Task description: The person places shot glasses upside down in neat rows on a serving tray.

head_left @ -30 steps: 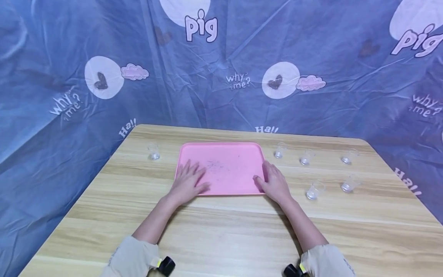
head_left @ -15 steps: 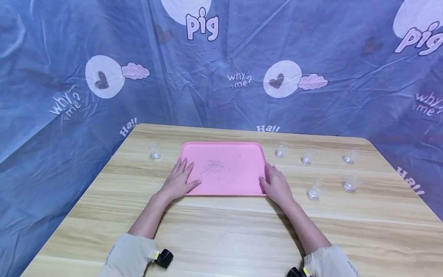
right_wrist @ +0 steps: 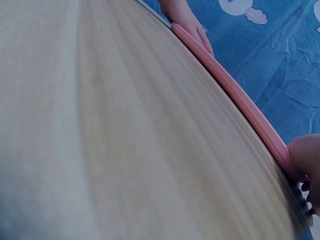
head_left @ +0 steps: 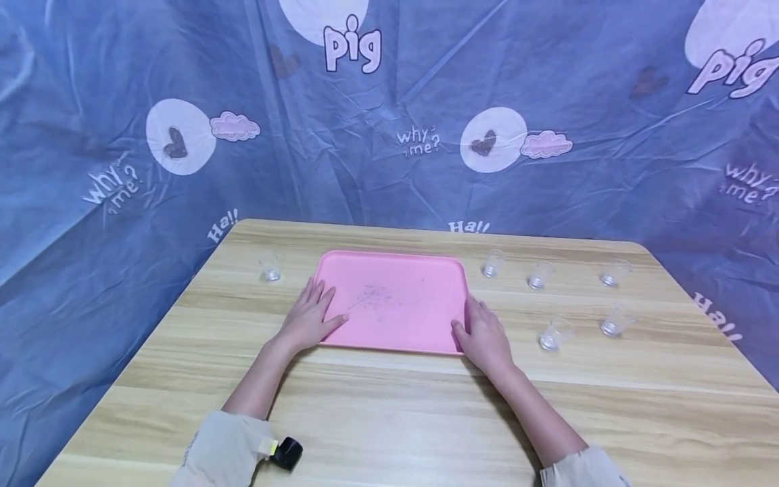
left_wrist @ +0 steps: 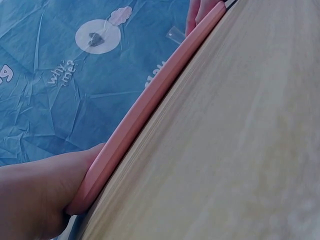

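Note:
A pink rectangular tray (head_left: 395,297) with a low rim and dark scuff marks in its middle lies on the wooden table. My left hand (head_left: 305,323) rests over its near left corner, fingers straight and spread across the left rim, thumb pointing inward. At the right side, my right hand (head_left: 487,337) grips the rim with the thumb inside and the fingers along the outer edge. In the left wrist view the near wall of the tray (left_wrist: 135,120) runs low along the tabletop. The right wrist view shows the same tray edge (right_wrist: 240,97) with a hand at each end.
One small clear cup (head_left: 270,267) stands left of the tray. Several more stand to the right, among them a near cup (head_left: 554,335) close to my right hand and a cup (head_left: 494,264) by the tray's far right corner. A blue printed cloth (head_left: 365,182) hangs behind the table (head_left: 395,412).
My left hand has slid left from inside the tray to its left rim. The tray's right near corner has come slightly toward me with my right hand, so the tray sits a little turned.

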`<state>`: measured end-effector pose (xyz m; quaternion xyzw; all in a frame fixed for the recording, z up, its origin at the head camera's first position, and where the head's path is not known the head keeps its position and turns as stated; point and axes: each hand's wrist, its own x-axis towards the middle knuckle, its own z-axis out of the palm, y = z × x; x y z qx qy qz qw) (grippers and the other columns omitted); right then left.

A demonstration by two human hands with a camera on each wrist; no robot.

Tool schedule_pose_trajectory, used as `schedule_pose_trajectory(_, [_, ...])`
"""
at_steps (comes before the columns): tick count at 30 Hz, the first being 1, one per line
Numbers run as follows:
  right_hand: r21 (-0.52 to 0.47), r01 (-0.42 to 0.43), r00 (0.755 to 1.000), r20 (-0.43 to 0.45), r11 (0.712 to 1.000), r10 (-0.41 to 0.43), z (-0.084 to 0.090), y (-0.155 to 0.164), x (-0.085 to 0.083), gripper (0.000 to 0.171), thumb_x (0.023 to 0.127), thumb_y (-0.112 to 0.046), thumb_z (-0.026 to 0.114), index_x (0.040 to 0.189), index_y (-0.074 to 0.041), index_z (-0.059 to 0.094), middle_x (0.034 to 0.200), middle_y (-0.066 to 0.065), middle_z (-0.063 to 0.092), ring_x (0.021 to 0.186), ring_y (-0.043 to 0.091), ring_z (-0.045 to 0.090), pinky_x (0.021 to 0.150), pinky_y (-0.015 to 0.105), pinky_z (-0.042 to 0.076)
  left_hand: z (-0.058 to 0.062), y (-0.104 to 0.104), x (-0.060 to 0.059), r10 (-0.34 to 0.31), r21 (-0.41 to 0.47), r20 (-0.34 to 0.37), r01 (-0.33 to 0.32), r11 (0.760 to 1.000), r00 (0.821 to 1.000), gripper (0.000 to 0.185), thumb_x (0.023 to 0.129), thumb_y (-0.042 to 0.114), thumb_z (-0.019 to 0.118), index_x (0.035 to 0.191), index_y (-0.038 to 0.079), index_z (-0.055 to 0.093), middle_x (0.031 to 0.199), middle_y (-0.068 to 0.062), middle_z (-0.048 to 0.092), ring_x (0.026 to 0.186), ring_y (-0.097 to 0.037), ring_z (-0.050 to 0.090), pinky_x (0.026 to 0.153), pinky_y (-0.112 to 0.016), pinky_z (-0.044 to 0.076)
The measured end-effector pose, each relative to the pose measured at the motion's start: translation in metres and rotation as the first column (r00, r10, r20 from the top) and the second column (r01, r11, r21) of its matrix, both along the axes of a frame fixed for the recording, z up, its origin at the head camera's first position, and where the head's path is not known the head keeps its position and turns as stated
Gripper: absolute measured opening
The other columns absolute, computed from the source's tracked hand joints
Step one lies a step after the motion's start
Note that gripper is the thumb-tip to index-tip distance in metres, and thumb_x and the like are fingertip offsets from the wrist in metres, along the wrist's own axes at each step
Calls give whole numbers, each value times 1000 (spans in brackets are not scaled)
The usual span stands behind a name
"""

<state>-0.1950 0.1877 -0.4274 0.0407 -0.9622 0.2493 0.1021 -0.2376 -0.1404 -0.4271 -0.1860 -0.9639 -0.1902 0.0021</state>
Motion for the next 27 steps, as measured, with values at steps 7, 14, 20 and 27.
schedule_pose_trajectory(7, [-11,11,1000,-20,1000,-11,0,2,1,59,87,-16,59,133,12,36,132,30,39,124,44,30,102,54,23,-1,3,2,1,11,27,-1,1000,1000,72,91,44,49,140,-6,29,146,-25,14,134,-38,-5,108,-48,3])
schedule_pose_trajectory(14, [-1,14,999,-46,1000,-14,1,2,3,59,85,-15,61,132,12,39,130,30,41,123,45,32,101,54,26,0,4,5,3,11,34,-4,1000,999,72,91,42,49,140,-7,28,146,-25,13,134,-38,-5,108,-48,2])
schedule_pose_trajectory(20, [-44,18,996,-82,999,-21,-1,6,1,54,83,-12,63,128,12,44,123,30,48,118,45,39,98,54,31,0,7,6,-7,-15,43,7,1000,999,73,92,44,48,140,-7,27,146,-26,12,134,-39,-6,108,-47,1])
schedule_pose_trajectory(27, [-289,7,997,-71,957,-28,2,17,-13,41,84,-6,61,121,9,53,110,27,58,103,38,54,89,46,43,2,6,8,-6,-5,43,7,1000,999,73,92,43,48,139,-8,27,146,-26,12,134,-39,-6,108,-47,2])
